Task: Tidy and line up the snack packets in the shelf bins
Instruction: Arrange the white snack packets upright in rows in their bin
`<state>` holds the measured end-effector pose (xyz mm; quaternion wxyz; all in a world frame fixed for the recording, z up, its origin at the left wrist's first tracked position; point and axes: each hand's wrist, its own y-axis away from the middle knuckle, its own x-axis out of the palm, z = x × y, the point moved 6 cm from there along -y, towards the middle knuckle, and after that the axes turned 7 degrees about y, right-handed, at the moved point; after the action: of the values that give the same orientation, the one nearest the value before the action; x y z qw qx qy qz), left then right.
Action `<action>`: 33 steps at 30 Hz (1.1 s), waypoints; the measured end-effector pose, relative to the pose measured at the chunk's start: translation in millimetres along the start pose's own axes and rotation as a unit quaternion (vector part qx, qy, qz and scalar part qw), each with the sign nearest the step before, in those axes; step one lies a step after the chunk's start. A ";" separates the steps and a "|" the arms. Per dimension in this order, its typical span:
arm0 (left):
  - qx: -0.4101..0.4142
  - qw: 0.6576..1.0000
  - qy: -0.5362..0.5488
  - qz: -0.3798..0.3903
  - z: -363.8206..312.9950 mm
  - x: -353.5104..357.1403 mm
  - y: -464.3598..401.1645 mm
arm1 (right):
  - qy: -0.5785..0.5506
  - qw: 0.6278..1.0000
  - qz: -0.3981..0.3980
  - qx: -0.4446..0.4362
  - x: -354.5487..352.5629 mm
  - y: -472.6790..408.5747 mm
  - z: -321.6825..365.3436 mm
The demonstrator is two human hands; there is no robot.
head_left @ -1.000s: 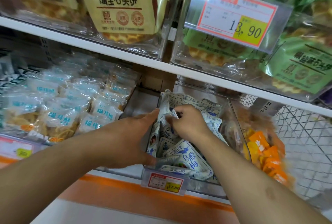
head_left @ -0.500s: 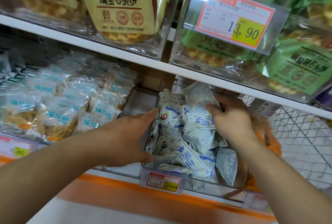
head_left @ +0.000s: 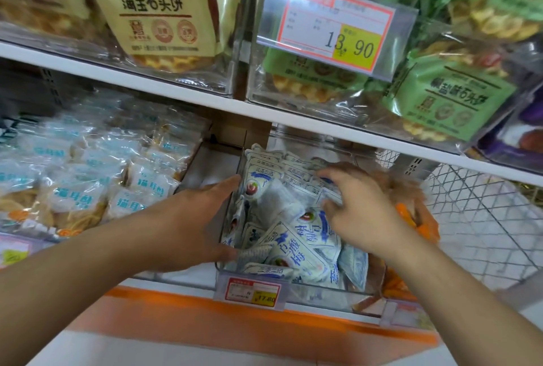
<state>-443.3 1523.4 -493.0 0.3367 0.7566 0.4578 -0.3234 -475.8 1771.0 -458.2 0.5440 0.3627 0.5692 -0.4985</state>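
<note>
1. I see two white shelf boards (head_left: 188, 92), flat and smooth, with an orange strip along the lower one.
2. A clear, rigid plastic bin (head_left: 293, 292) sits mid lower shelf; at least three clear bins show above.
3. The white-and-blue snack packets (head_left: 296, 242), glossy little pillows, lie jumbled inside it; I can't count them.
4. My left hand (head_left: 188, 221) braces the bin's left wall, fingers straight, thumb at the front corner.
5. My right hand (head_left: 361, 207) rests on the packets, fingers (head_left: 329, 173) spread wide and loosely bent; blur hides any grip.
6. Two price tags show: 13.90 (head_left: 338, 28) above, a smaller one (head_left: 252, 293) on this bin.
</note>
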 end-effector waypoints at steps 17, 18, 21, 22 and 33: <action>0.110 0.982 0.027 -0.154 -18.0 -6.3 0.5 | -0.280 0.955 0.026 0.091 13.8 21.3 32.6; 0.115 0.980 0.035 -0.156 -20.5 -7.5 1.3 | -0.337 0.934 0.008 0.117 7.0 23.6 25.5; 0.116 0.979 0.071 -0.155 -30.3 -7.1 5.0 | -0.461 0.873 -0.034 0.157 -8.4 32.5 13.7; 0.107 0.978 0.091 -0.152 -34.2 -6.5 7.5 | -0.484 0.860 -0.032 0.158 -10.1 35.3 12.9; 0.284 0.902 0.036 -0.324 -90.8 -28.0 53.0 | -0.683 0.668 0.162 0.246 -17.3 79.4 22.3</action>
<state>-389.0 1564.5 -408.1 -0.0326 0.6409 0.5786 -0.5034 -391.7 1770.8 -452.9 0.7439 0.1278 -0.1731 -0.6327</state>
